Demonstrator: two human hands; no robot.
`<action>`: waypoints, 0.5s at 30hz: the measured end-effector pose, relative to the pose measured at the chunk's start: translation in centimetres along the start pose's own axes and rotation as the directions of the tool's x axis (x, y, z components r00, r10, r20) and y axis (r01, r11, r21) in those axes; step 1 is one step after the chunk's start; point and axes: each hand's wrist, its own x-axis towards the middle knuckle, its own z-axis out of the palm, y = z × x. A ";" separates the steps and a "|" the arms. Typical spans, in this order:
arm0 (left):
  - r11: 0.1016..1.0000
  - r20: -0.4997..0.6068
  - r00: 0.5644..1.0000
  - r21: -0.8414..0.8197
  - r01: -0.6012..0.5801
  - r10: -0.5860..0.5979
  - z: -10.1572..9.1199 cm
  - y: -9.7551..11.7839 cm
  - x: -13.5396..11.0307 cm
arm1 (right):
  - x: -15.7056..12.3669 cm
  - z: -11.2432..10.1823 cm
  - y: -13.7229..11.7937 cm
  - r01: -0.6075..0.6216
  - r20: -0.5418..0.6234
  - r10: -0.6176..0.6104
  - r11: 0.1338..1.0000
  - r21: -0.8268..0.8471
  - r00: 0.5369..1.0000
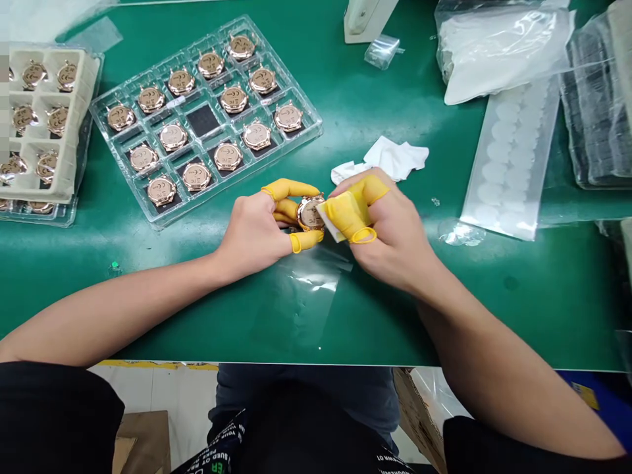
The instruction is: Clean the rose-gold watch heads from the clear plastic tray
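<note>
My left hand (264, 224), with yellow finger cots on its fingers and thumb, grips a rose-gold watch case (310, 213) by its rim. The engraved back of the case faces up. In my right hand (380, 220), also in yellow finger cots, a small flat pale pad (332, 222) is pinched, its edge at the right side of the watch case; whether it touches is hidden. A clear plastic tray (311, 135) of similar watch cases lies beyond my left hand. Just behind my right hand is a crumpled white cloth (395, 158).
At the left, a cream tray (74, 158) of watch cases rests on a clear one. A sheet of round white stickers (511, 164) lies on the right, near a plastic bag (498, 49) and stacked clear trays (597, 105). Clear film (311, 283) lies below my hands.
</note>
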 end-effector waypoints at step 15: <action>0.998 0.007 1.000 -0.061 0.021 -0.020 -0.1 -0.3 0.1 | 0.0 0.8 0.7 -0.024 -0.137 0.040 0.993 0.119 0.990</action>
